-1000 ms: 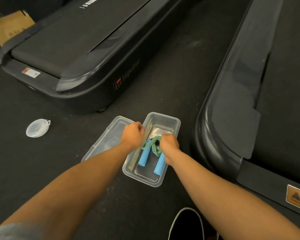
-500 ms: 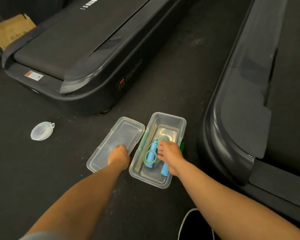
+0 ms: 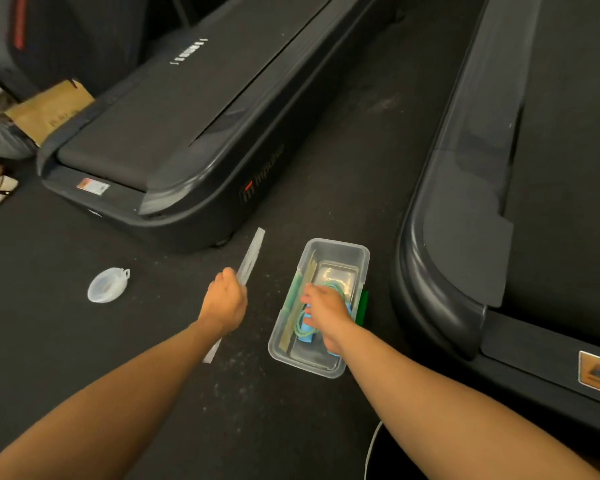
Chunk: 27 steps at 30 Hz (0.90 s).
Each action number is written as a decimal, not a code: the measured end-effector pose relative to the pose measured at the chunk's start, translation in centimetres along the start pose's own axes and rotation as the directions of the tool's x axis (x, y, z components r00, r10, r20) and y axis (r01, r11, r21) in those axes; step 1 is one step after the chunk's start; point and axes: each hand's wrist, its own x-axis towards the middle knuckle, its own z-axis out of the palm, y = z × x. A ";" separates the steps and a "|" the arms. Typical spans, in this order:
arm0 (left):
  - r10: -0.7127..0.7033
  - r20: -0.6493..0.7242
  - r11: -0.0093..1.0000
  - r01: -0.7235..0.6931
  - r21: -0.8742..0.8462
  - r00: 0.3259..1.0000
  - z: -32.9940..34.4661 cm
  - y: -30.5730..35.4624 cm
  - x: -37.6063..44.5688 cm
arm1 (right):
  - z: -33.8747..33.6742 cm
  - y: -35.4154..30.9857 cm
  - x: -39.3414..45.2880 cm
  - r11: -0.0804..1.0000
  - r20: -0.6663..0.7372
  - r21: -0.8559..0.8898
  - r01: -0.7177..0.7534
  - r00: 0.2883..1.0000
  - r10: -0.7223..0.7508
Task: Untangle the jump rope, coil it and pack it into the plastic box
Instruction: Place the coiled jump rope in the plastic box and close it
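Observation:
A clear plastic box (image 3: 355,252) sits on the dark floor between two treadmills. Inside it lies the jump rope (image 3: 303,332), a coiled green cord with blue handles. My right hand (image 3: 326,311) rests flat on the coil and presses it down, hiding most of it. My left hand (image 3: 224,299) is to the left of the box and grips the clear box lid (image 3: 252,254), which stands tilted up on its edge, seen almost edge-on.
A black treadmill (image 3: 187,140) lies behind on the left and another (image 3: 499,202) close on the right. A small round clear cap (image 3: 107,285) lies on the floor at left. Cardboard (image 3: 49,109) and bags sit at the far left.
My left hand left the box, took hold of the lid lying flat beside it and raised it onto its edge. My right hand stayed on the rope in the box.

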 end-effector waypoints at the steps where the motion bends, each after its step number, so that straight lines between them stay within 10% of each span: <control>1: 0.018 0.013 0.999 -0.018 -0.029 1.000 -1.1 0.3 -0.1 | 0.3 0.0 -0.3 1.000 0.012 -0.001 0.014 1.000 -0.014; 10: 0.060 0.074 0.754 0.004 -0.657 0.995 -5.2 4.0 -1.0 | -0.4 -1.1 -1.5 0.995 0.034 0.097 -0.004 0.999 0.001; 19: 0.050 0.112 0.943 -0.010 -0.334 0.992 0.1 6.5 -0.4 | -4.2 -0.3 -1.7 0.993 -0.150 0.109 0.054 0.988 -0.037; 27: 0.057 0.259 0.924 0.047 -0.380 0.964 3.7 7.9 -1.5 | -5.5 1.7 -1.3 0.994 -0.225 -0.042 0.100 0.968 -0.107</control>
